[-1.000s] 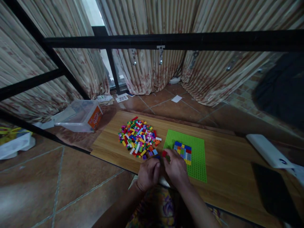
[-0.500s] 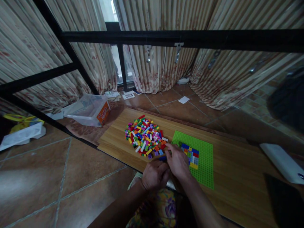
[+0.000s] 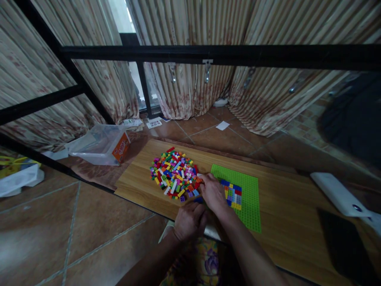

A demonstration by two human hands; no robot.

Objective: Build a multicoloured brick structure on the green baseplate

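A heap of small coloured toy bricks (image 3: pixel 174 172) lies on a wooden board (image 3: pixel 137 174). My right hand (image 3: pixel 212 192) reaches to the heap's right edge, its fingertips bent together at the red and orange bricks; whatever is between them is hidden. Nearer my body, my left hand (image 3: pixel 189 219) is curled closed at the board's front edge, and its contents do not show. Blue bricks (image 3: pixel 199 200) are visible just beyond its knuckles. Right of my right hand is a green baseplate (image 3: pixel 250 194), bearing a flat multicoloured patch of bricks (image 3: pixel 235 194), partly covered by that hand.
A clear plastic box (image 3: pixel 98 145) with an orange label stands left of the board. A white long object (image 3: pixel 333 194) and a dark flat panel (image 3: pixel 342 238) are at the right. A black metal frame (image 3: pixel 178 53) crosses before striped curtains.
The view has swung slightly, shifting the scene left. My right fingertips have moved onto the place where a pale brick showed at the heap's edge. My left hand stays curled.
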